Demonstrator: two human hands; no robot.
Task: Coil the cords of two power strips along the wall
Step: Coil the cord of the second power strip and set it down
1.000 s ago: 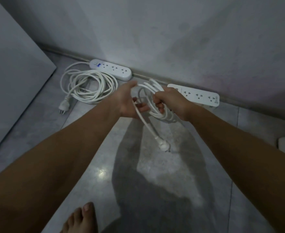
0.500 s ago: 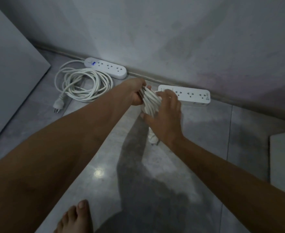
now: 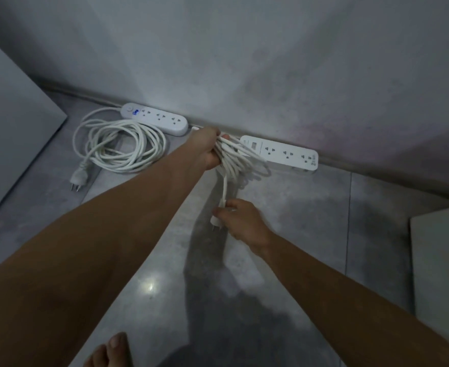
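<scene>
The bundled cord (image 3: pixel 240 165) is gripped in the left hand (image 3: pixel 207 151) just beside the power strip (image 3: pixel 284 154) at its 3 o'clock, while the plug (image 3: pixel 216 220), at the bundle's 6 o'clock, is pinched by the right hand (image 3: pixel 244 223), so the tail is best drawn taut and wound snugly.

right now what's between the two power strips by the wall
In the head view, the left hand sits between the left power strip and the right power strip, gripping the bundled cord.
</scene>
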